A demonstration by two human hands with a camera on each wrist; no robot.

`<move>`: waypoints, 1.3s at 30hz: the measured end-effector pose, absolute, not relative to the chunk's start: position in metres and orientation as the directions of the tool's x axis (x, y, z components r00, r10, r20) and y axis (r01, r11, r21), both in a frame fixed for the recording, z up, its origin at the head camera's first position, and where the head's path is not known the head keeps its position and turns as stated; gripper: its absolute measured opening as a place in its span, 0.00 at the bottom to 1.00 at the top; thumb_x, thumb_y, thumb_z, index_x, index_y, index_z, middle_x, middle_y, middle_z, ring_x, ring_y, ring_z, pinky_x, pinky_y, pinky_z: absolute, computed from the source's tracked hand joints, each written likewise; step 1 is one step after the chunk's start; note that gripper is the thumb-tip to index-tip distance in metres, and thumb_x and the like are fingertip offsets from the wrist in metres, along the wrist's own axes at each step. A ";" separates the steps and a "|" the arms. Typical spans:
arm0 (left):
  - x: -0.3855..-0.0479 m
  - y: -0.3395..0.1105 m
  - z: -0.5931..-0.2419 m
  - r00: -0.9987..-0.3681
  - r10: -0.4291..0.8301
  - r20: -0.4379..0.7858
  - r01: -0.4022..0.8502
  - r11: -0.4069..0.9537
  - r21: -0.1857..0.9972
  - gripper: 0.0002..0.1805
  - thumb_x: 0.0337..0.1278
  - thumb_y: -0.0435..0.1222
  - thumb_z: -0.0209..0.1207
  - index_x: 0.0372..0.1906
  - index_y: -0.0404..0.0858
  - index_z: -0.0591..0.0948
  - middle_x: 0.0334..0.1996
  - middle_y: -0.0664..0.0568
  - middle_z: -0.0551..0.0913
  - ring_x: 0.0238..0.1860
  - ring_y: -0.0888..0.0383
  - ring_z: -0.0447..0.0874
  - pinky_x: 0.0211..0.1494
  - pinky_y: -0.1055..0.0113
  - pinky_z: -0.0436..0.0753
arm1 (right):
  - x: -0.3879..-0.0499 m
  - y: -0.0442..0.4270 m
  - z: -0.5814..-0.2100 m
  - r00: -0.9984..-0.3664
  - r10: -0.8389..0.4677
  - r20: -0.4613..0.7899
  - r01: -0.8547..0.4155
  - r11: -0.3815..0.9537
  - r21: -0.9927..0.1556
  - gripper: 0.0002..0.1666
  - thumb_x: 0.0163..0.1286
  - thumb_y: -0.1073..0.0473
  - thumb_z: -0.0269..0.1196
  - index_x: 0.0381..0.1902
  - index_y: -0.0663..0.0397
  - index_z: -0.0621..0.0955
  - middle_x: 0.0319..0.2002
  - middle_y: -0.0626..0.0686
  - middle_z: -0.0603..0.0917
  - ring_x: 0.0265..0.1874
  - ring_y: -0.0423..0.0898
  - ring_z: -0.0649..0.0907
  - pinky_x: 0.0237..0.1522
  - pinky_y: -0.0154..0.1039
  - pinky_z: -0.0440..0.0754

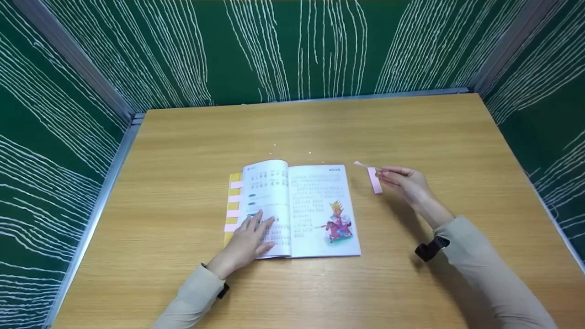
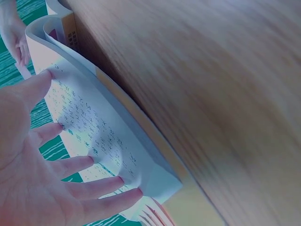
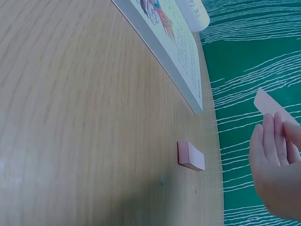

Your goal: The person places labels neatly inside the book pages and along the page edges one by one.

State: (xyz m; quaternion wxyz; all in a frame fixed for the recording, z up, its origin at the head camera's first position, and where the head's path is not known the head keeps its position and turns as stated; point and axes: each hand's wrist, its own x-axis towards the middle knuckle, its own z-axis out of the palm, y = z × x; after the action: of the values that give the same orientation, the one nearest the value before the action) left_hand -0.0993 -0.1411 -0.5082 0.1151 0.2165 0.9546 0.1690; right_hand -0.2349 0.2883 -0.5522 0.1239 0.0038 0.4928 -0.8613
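An open book lies on the table, with text on both pages and a colour picture of a horse rider at the lower right. My left hand rests on its left page, fingers spread; the left wrist view shows the fingertips touching the printed page. Several pink sticky tabs stick along the yellow left edge of the book. To the right of the book, my right hand pinches a pink sticky note strip above the table. Below that hand lies a small pad of pink sticky notes.
The wooden table carries a few tiny white specks behind the book. Green panels with white wavy lines stand along the back and both sides, with grey metal framing at the corners.
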 end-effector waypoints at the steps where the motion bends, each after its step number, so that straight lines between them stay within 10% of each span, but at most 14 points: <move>1: -0.100 -0.141 -0.508 -0.878 0.457 -0.141 0.382 0.847 0.369 0.33 0.59 0.51 0.47 0.66 0.43 0.57 0.66 0.37 0.50 0.63 0.35 0.50 0.63 0.45 0.55 | -0.231 0.285 -0.547 -0.970 -0.215 -0.110 0.202 -0.471 -0.859 0.12 0.55 0.70 0.62 0.39 0.63 0.82 0.37 0.59 0.83 0.41 0.49 0.81 0.47 0.39 0.76; 20: -0.100 -0.141 -0.508 -0.879 0.451 -0.156 0.372 0.853 0.367 0.33 0.59 0.51 0.47 0.67 0.43 0.56 0.66 0.37 0.49 0.64 0.36 0.48 0.64 0.46 0.53 | -0.198 0.244 -0.484 -0.966 -0.200 -0.161 0.218 -0.310 -0.925 0.06 0.59 0.65 0.59 0.34 0.55 0.83 0.34 0.50 0.84 0.36 0.44 0.83 0.47 0.35 0.76; 29: -0.100 -0.141 -0.508 -0.879 0.449 -0.160 0.373 0.857 0.355 0.33 0.59 0.51 0.47 0.67 0.43 0.55 0.66 0.38 0.49 0.64 0.36 0.49 0.64 0.46 0.54 | -0.230 0.257 -0.537 -0.978 -0.192 -0.085 0.117 -0.162 -0.980 0.15 0.55 0.63 0.64 0.41 0.64 0.81 0.42 0.55 0.82 0.38 0.49 0.83 0.43 0.35 0.78; 39: -0.098 -0.142 -0.509 -0.877 0.464 -0.126 0.392 0.841 0.372 0.33 0.60 0.51 0.46 0.66 0.42 0.56 0.66 0.36 0.50 0.62 0.34 0.51 0.63 0.45 0.55 | -0.215 0.235 -0.487 -0.971 -0.211 -0.116 0.118 0.005 -0.993 0.22 0.61 0.71 0.54 0.51 0.82 0.66 0.28 0.48 0.84 0.28 0.43 0.84 0.41 0.33 0.79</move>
State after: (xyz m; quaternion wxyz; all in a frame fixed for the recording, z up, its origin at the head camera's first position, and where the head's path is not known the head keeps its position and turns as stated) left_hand -0.0983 -0.1424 -0.5087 0.1059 0.2245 0.9536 0.1703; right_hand -0.2145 0.2350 -0.4874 0.1166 -0.0334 0.6993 -0.7045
